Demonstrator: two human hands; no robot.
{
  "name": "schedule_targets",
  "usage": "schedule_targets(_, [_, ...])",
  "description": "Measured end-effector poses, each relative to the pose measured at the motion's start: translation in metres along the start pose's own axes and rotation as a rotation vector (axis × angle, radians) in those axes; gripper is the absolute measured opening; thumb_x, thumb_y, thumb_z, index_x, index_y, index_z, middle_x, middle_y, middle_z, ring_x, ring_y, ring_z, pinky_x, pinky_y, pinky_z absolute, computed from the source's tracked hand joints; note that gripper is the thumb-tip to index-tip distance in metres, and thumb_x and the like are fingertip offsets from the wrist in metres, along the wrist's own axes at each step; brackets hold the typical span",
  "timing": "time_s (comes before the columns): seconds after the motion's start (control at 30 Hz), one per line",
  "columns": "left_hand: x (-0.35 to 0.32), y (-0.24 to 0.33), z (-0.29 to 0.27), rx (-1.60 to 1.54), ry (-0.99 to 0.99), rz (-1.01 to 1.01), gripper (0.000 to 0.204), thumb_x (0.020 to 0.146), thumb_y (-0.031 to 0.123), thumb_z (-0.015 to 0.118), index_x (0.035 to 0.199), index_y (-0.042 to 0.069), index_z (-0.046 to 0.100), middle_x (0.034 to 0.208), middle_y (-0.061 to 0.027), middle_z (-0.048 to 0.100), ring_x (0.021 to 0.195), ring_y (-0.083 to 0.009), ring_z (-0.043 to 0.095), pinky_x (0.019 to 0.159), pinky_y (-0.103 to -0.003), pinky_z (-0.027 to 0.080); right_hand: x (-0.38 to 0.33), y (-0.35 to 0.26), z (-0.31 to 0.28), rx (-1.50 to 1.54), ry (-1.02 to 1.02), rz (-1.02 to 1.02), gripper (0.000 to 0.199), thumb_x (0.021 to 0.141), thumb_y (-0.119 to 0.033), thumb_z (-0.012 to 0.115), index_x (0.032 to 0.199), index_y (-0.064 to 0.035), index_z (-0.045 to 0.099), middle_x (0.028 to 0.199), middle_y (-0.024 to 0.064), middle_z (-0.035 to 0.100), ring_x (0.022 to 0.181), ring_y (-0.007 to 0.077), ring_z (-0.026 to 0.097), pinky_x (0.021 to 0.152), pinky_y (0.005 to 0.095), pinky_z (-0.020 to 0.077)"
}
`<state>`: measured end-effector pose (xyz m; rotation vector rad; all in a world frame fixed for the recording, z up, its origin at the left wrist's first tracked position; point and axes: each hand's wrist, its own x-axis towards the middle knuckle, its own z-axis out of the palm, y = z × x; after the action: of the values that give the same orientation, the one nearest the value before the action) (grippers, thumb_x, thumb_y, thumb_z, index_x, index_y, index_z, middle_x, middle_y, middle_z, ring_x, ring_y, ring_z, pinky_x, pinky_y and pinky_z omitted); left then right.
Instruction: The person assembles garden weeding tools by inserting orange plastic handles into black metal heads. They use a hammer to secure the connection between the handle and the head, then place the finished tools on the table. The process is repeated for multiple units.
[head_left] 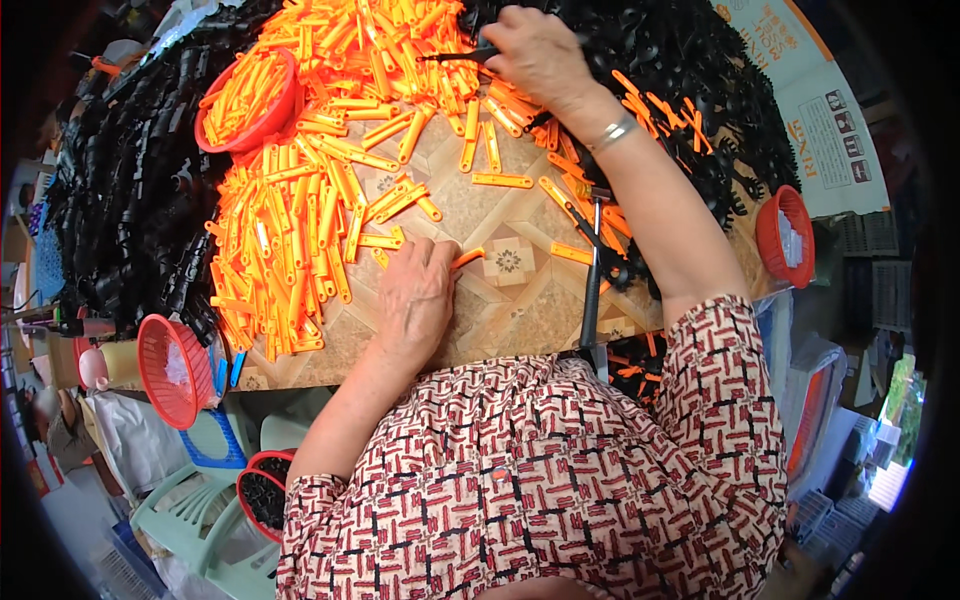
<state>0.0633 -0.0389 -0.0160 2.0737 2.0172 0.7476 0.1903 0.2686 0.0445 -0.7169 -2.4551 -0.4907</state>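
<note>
Near side of tbl (515, 218), L hand (415, 298): fingers curled, tips at an orange strip (468, 257); gripped or just touched, can't tell.
Far side, R hand (540, 62): fingers closed on a blk pc (455, 57), its end poking out L over orange heap (290, 230).
Blk heap (685, 85): just R of R hand.
Hammer (591, 295): on tbl, R of L hand, handle twd person.
</note>
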Motion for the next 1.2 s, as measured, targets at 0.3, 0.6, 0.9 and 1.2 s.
schedule_targets(0.3, [-0.003, -0.006, 0.004, -0.107, 0.340, 0.188, 0.021, 0.087, 0.006, 0.075, 0.105, 0.007, 0.065, 0.106, -0.0105, 0.065, 0.097, -0.0295, 0.062, 0.081, -0.039, 0.045, 0.008, -0.022, 0.019, -0.058, -0.052, -0.113, 0.014, 0.089, -0.017, 0.064, 0.090, -0.0107, 0.076, 0.096, 0.0067, 0.070, 0.097, 0.0252, 0.067, 0.090, 0.0396, 0.0476])
schedule_targets(0.6, [0.024, 0.001, -0.071, -0.275, 0.328, 0.324, 0.026, 0.087, 0.008, 0.079, 0.111, 0.007, 0.068, 0.093, -0.0087, 0.070, 0.080, -0.0268, 0.067, 0.069, -0.037, 0.049, -0.095, -0.083, -0.108, 1.590, -0.703, 0.575, 0.018, 0.097, -0.013, 0.072, 0.098, 0.0035, 0.076, 0.067, 0.0032, 0.068, 0.056, 0.0083, 0.063, 0.054, 0.0241, 0.0510])
schedule_targets(0.9, [0.004, -0.008, -0.074, -0.175, 0.222, 0.326, 0.027, 0.079, 0.003, 0.084, 0.103, 0.007, 0.073, 0.074, -0.0030, 0.058, 0.065, -0.0183, 0.056, 0.060, -0.032, 0.044, -0.109, -0.107, -0.092, 1.693, -0.869, 0.449, 0.024, 0.096, -0.008, 0.072, 0.115, 0.0060, 0.075, 0.069, -0.0003, 0.062, 0.056, 0.0071, 0.057, 0.051, 0.0232, 0.0458])
schedule_targets(1.2, [-0.006, -0.004, -0.079, -0.039, 0.195, 0.389, 0.023, 0.078, 0.002, 0.083, 0.099, 0.005, 0.073, 0.073, -0.0059, 0.056, 0.066, -0.0229, 0.055, 0.061, -0.036, 0.043, -0.105, -0.118, -0.098, 1.763, -0.864, 0.367, 0.014, 0.093, -0.006, 0.073, 0.101, 0.0052, 0.077, 0.066, -0.0001, 0.063, 0.054, 0.0069, 0.056, 0.051, 0.0225, 0.0454])
